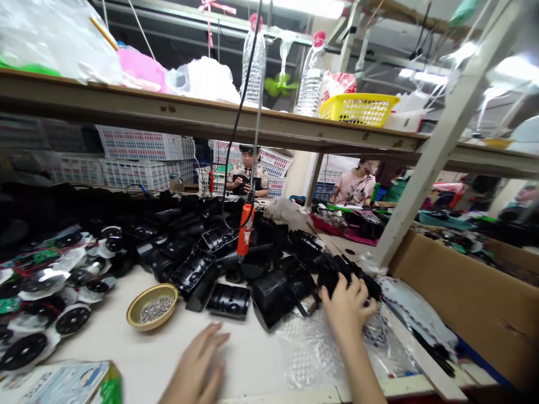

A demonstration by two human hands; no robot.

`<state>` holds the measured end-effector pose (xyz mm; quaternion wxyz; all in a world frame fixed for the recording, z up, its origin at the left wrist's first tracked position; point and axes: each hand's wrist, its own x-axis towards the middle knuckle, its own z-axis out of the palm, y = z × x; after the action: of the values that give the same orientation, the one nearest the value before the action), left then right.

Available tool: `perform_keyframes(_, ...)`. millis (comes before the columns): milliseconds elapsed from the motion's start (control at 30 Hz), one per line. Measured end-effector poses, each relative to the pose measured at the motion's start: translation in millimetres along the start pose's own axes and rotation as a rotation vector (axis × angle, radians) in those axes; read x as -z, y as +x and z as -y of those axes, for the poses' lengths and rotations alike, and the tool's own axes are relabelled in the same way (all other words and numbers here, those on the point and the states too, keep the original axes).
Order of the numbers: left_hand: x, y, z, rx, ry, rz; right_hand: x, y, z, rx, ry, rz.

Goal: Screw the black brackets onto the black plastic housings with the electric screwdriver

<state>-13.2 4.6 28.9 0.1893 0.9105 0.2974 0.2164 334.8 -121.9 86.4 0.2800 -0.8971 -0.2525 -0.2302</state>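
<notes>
My left hand (201, 359) hovers near the front of the white tabletop, fingers stretched forward and holding nothing. My right hand (347, 306) reaches over the right end of a pile of black plastic housings (269, 289), its fingers spread; whether the fingertips touch a part cannot be made out. Ahead of my left hand lies one black housing (228, 301), its hollow side up. An orange electric screwdriver (245, 230) hangs upright above the pile on a cord. Left of the housings, a small yellow bowl (132, 321) holds many small metal screws (156, 309).
Round speaker-like parts with wires (54, 297) crowd the left side. Clear bubble wrap (309, 353) lies under my right forearm. At right are a slanted post (438, 146) and a cardboard box (471, 303). A shelf (278, 126) spans overhead. Two people sit beyond the table.
</notes>
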Motion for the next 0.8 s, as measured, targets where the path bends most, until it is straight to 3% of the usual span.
perform_keyframes(67,-14.3,15.7,-20.1,-0.014,0.066,0.188,-11.3,9.1,24.8,0.117,0.088,0.109)
perform_keyframes(167,-21.4,24.1,-31.4,0.029,0.125,0.271,-34.6,18.5,52.8,0.257,0.239,0.333)
perform_keyframes(267,-21.6,19.1,-23.0,-0.009,0.152,0.200,-53.9,17.7,63.6,0.275,0.331,0.445)
perform_keyframes(400,-25.8,14.3,-14.0,-0.178,0.243,0.014,-61.0,11.6,59.3,0.221,0.396,0.454)
perform_keyframes(500,-27.1,14.8,-17.1,-0.255,0.327,-0.102,-59.1,10.8,54.2,0.192,0.444,0.435)
perform_keyframes(800,-27.9,14.7,-17.3,-0.333,0.469,-0.208,-65.6,10.9,49.1,0.206,0.596,0.299)
